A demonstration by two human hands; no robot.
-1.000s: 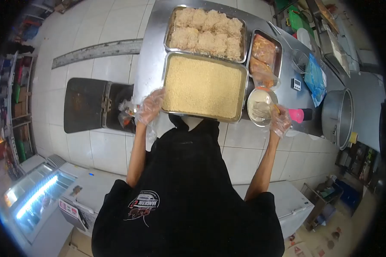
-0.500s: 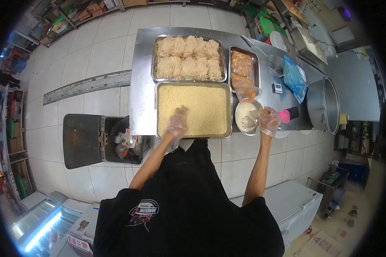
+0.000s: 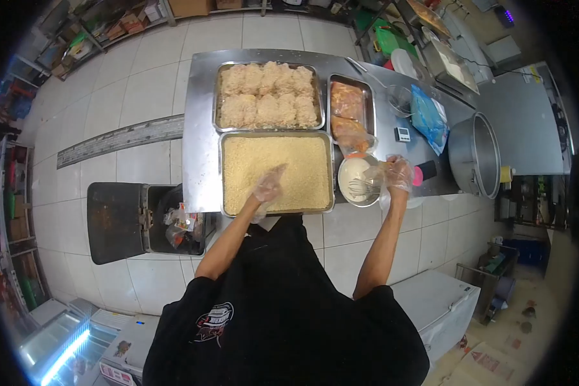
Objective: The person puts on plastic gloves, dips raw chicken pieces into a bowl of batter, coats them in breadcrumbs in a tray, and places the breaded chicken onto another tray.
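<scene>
Whisk (image 3: pixel 361 187) is gripped in right hand (image 3: pixel 399 174), long axis slanted to near edge of bench (image 3: pixel 201 128), wires pointed left into bowl (image 3: pixel 360 204); left hand (image 3: pixel 268 186) is opened at crumb tray (image 3: pixel 222 174).

Even, bright light makes the steel table (image 3: pixel 202 128) shine; a bluish strip (image 3: pixel 67 357) glares lower left; edges bend into black corners.

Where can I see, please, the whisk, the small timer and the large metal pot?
Whisk (image 3: pixel 360 188): head view, on its wires.
Small timer (image 3: pixel 402 134): head view, on the middle of its front.
Large metal pot (image 3: pixel 462 154): head view, on its outer wall.
</scene>
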